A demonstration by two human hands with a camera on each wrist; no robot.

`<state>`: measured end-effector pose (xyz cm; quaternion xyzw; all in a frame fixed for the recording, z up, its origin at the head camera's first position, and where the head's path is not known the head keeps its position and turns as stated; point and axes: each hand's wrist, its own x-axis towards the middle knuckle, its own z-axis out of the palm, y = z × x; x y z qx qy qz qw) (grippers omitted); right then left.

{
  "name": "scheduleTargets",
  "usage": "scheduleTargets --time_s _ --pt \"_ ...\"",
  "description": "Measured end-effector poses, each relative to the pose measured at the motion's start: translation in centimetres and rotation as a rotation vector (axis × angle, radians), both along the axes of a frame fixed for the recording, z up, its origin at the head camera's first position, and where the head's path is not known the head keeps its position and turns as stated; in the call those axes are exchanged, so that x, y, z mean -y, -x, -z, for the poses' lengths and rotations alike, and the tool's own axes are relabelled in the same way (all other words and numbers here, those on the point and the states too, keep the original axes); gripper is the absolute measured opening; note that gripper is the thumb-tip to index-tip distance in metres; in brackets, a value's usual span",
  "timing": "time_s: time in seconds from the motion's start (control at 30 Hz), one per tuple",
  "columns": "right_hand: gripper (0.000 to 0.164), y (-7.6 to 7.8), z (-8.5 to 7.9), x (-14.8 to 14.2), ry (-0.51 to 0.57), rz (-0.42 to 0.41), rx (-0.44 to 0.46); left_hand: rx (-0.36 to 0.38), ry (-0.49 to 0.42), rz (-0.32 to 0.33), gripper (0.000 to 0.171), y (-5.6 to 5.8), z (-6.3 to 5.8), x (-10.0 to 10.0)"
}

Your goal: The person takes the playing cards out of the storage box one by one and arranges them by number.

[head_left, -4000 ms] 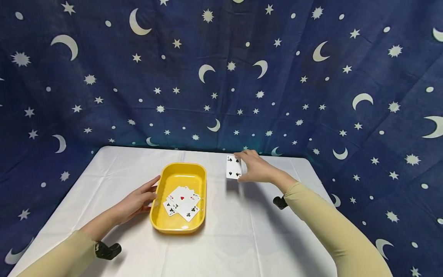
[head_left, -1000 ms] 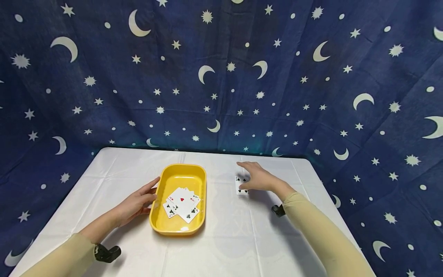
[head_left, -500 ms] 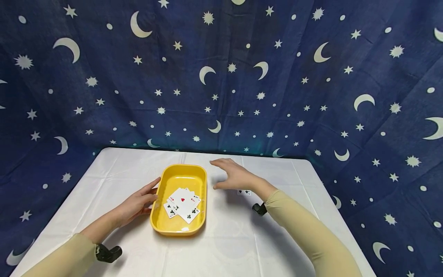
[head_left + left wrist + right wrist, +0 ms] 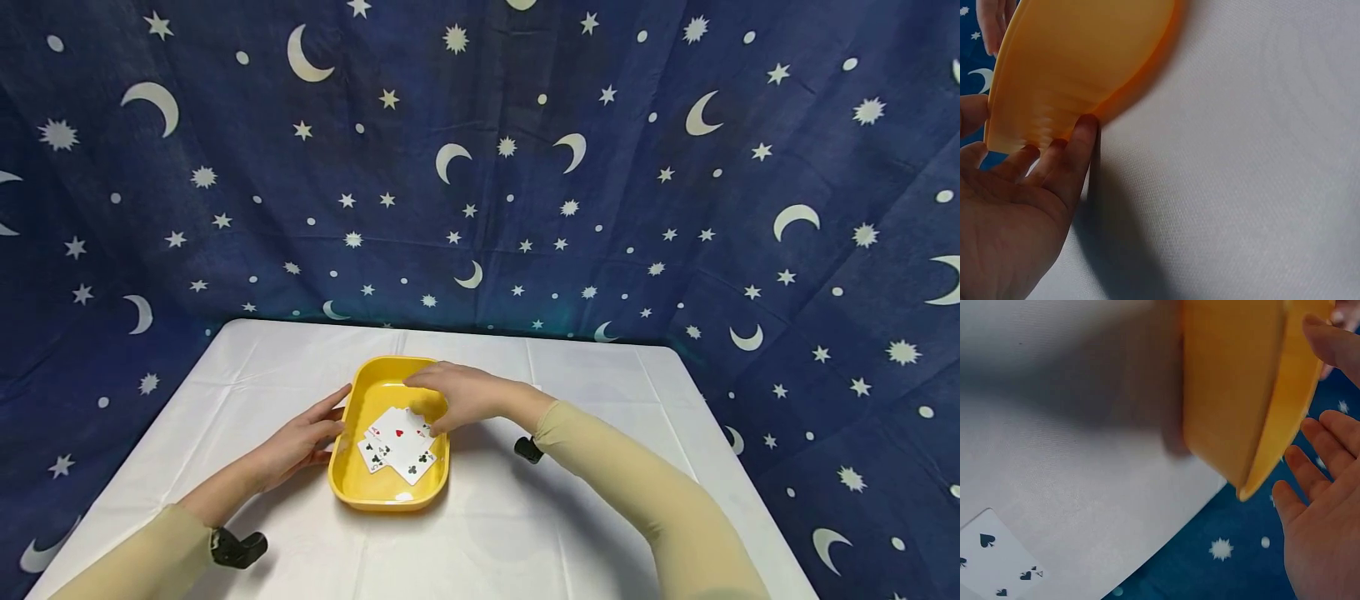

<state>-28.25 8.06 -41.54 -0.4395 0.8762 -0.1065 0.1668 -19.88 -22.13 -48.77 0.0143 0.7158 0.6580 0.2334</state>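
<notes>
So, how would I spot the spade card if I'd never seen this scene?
Start with the white table and find the yellow tray standing on it. In the right wrist view, the spade card lies at the lower left, away from the tray. It is face up on the table itself, while the other visible cards lie inside the tray.

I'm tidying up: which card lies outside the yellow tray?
The spades card on the white tablecloth, right wrist view; the other visible cards lie in the yellow tray.

There are two grips (image 4: pixel 296 446) (image 4: pixel 468 396), one tray (image 4: pixel 386 498), one table (image 4: pixel 480 533), at least four cards (image 4: pixel 403 445).
</notes>
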Motion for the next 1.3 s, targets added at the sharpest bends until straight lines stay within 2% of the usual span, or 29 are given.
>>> scheduleTargets --time_s 0.3,0.5,0.7,1.0,1.3 --pt "0.082 0.6 0.9 2.5 -0.144 -0.087 -0.009 0.010 0.002 0.004 0.072 0.0 -0.1 0.0" --pt "0.088 1.2 1.5 3.8 -0.222 -0.136 -0.050 0.008 -0.002 0.007 0.072 0.0 -0.1 0.0" --pt "0.085 1.3 2.2 4.3 -0.257 -0.180 -0.062 0.011 0.003 0.001 0.073 0.0 -0.1 0.0" --pt "0.094 1.3 3.1 4.5 -0.295 -0.160 -0.068 0.012 0.015 -0.010 0.073 0.0 -0.1 -0.1" --pt "0.091 1.3 3.5 4.9 -0.302 -0.190 -0.078 0.011 0.016 -0.010 0.073 0.0 -0.1 -0.1"
